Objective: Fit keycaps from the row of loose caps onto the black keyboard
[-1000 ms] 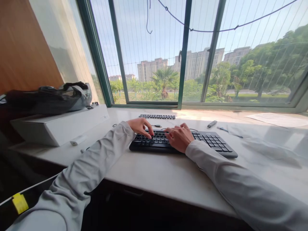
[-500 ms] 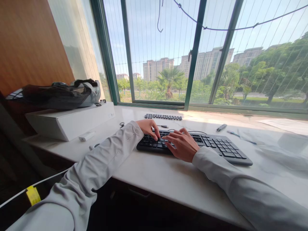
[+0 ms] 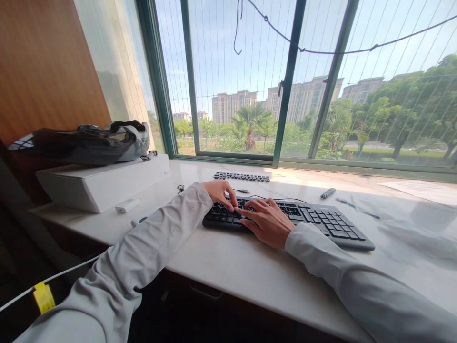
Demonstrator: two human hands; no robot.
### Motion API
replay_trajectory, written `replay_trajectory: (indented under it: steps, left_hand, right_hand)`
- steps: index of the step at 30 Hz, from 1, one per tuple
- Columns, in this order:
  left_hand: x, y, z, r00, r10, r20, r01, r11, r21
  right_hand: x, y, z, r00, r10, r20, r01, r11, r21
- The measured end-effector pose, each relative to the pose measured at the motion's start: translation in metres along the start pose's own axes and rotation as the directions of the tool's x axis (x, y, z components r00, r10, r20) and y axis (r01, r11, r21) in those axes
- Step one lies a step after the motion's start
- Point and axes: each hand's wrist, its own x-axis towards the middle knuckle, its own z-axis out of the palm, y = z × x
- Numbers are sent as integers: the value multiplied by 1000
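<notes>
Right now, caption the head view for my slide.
Left hand and right hand at a black keyboard before a window.

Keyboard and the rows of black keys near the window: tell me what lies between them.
Head view: a small dark plug and thin black cable; the left hand hides part of the stretch.

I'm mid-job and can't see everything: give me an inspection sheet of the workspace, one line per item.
Surface: white marbled tabletop, partly sunlit.
Things in use: black keyboard; row of dark keys behind it.
Clutter: white box, dark bulky item on top; clear plastic; paper.
Hands: left hand bent at the keys, grip unclear; right hand over the keys, fingers extended.
Cables: white cable, yellow tag on it.
Surroundings: green-framed window, trees outside.
</notes>
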Motion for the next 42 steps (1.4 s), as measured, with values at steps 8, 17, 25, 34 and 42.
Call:
replay_trajectory:
  steps: [8,17,25,34,42]
  left_hand:
    - [1,-1,1,999,-45,0,45,999,-18]
    - [-2,4,0,999,-50,8,50,999,20]
    - [0,4,1,999,-26,23,25,998,59]
    - [-2,11,1,999,-47,-17,48,995,84]
    - [-1,8,2,997,-69,-32,72,993,93]
  right_hand:
    - [-1,0,1,1000,22,-2,-22,1000,10]
    - [-1,-1,0,999,33,4,-33,999,16]
    - [-1,-1,-1,1000,31,2,-31,999,28]
    - [-1,-1,-1,999,31,19,-32,999,18]
    - [1,-2,-4,999,34,38,-34,999,2]
